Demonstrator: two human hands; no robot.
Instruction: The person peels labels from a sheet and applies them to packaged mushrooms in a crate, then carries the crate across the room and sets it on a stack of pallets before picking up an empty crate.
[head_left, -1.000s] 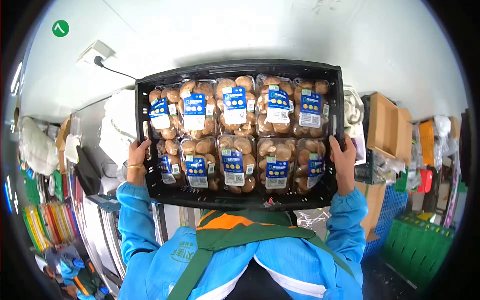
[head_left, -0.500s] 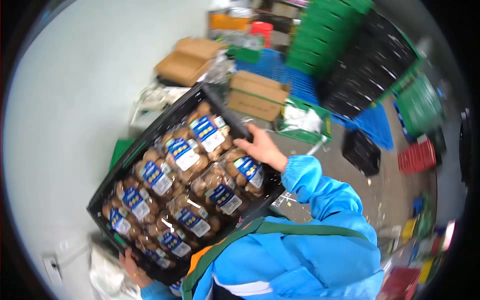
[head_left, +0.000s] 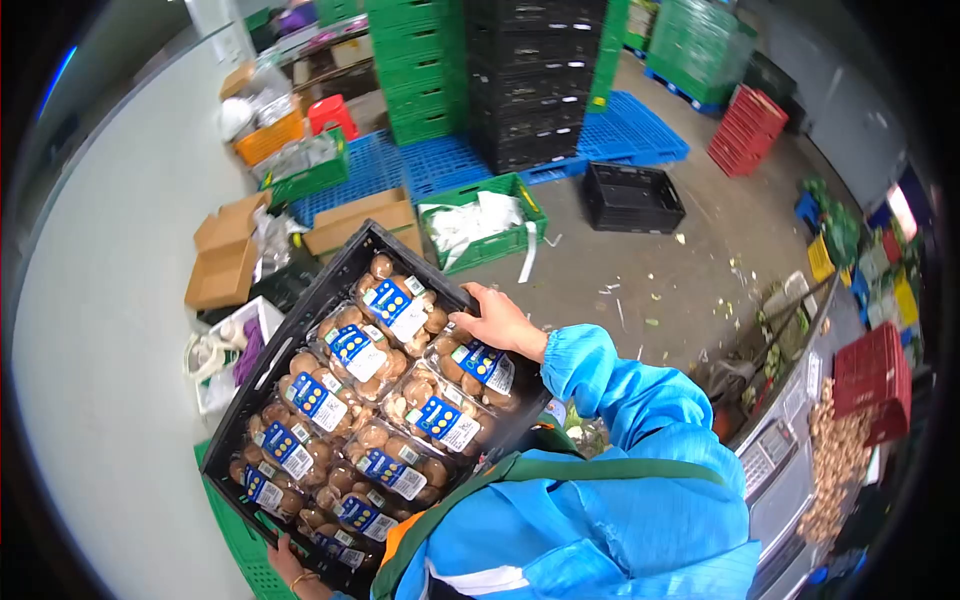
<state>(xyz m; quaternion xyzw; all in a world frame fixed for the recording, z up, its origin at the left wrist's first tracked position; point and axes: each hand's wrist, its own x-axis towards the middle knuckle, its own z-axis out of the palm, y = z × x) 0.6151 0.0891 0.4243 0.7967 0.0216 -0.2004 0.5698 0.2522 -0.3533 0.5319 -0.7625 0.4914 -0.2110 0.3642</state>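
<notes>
A black plastic crate (head_left: 290, 352) is carried tilted in front of my body. Inside lie several clear-wrapped packs of brown mushrooms (head_left: 352, 350) with blue and white labels. At the crate's upper right end, my right hand (head_left: 500, 320) is closed over the rim, thumb on the inner side. My left hand (head_left: 290, 567) grips the lower left end, its fingers partly hidden by the crate. My blue sleeve (head_left: 630, 390) stretches to the right hand.
A green crate (head_left: 240, 535) lies under the held one by the wall. Ahead are a green crate of white wrapping (head_left: 485, 225), a black crate (head_left: 632, 200), blue pallets (head_left: 435, 165) and stacked black crates (head_left: 530, 90). At right stands a scale (head_left: 770, 450) beside loose mushrooms (head_left: 835, 470).
My view has turned to the right, bringing the scale and loose mushrooms into sight. The crate stays in both hands and has shifted slightly lower in the view.
</notes>
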